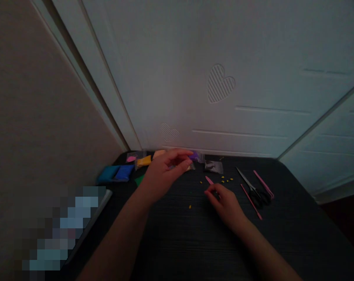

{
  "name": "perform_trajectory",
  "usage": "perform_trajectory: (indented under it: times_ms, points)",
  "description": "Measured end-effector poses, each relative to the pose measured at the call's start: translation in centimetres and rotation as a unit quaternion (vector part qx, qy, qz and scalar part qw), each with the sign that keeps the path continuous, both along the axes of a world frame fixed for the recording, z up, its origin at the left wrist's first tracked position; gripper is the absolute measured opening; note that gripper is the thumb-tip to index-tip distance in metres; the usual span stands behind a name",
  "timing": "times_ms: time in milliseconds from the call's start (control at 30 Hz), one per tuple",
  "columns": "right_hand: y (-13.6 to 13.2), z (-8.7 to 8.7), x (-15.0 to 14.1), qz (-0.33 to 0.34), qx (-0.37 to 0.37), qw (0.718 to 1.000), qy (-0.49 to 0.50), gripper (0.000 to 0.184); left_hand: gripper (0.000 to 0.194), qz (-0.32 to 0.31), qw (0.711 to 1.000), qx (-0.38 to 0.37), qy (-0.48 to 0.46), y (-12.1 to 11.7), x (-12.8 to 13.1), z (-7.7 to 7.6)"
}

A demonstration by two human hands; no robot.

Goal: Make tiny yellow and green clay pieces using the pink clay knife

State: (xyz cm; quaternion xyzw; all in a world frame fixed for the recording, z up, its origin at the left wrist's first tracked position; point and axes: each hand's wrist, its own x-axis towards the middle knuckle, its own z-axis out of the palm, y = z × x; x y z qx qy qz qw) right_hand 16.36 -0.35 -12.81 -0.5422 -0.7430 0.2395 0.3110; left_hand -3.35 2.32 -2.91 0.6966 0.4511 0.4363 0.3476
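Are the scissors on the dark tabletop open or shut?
Shut: the black-handled scissors show their blades lying together, tapering to one point.

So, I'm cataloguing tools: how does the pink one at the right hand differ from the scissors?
The pink tool shows only pink; the scissors have silvery blades and black handles. The right hand partly hides the pink tool but not the scissors. Both point away from the person, slanting left.

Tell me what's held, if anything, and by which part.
Right hand: one end of a pink tool shows beyond it; whether it's gripped can't be told. Left hand: no hold visible.
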Motion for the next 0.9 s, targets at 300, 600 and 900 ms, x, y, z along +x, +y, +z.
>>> perform_trajectory:
  times_ms: [300,600,900]
  points:
    - [0.1,-1.3,1.3,0.001,-0.001,0.997,0.073,0.008,0.023,-0.106,0.96,-0.083,0.247,1.3,-1.5,-9.2]
    - [0.1,-1.5,1.9,-0.008,0.016,0.997,0.075,0.018,0.035,-0.164,0.944,-0.109,0.264,-0.4,-2.5,-10.2]
    - [0.1,-1.7,1.6,0.022,0.018,0.998,0.053,0.02,0.034,-0.147,0.942,-0.084,0.289,-2.1,-1.6,-10.8]
